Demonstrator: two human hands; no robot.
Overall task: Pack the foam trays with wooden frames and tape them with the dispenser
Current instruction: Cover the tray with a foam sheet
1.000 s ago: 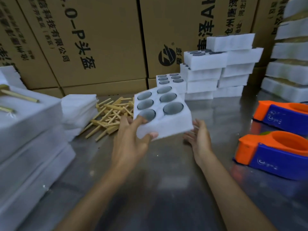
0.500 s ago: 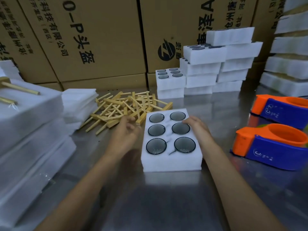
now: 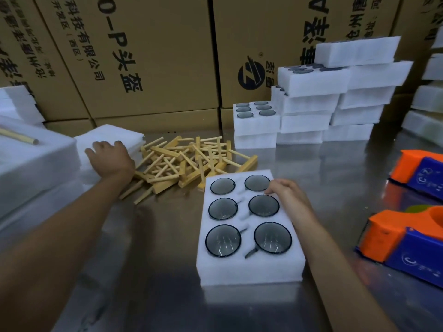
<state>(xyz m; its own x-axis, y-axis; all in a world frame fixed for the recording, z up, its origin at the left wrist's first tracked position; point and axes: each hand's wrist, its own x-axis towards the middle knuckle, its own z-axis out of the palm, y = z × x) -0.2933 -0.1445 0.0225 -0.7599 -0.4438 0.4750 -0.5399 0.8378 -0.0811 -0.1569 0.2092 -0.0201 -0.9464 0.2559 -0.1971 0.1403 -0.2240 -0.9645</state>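
Lying at ten o'clock from the foam tray (image 3: 249,267), the foam sheets (image 3: 112,136) are pressed by the flat-fingered left hand (image 3: 109,156); the right hand (image 3: 286,196) rests loosely curled on the tray.

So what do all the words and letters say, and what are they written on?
"O-P头盔": left cardboard box, large black print.
"科技有限公司" and "(西区)": same box, smaller print.
Round "Z" logo: middle cardboard box; the large characters beside it are cut off, and the small address is too blurred.
"C": near tape dispenser and far tape dispenser; smaller print unreadable.
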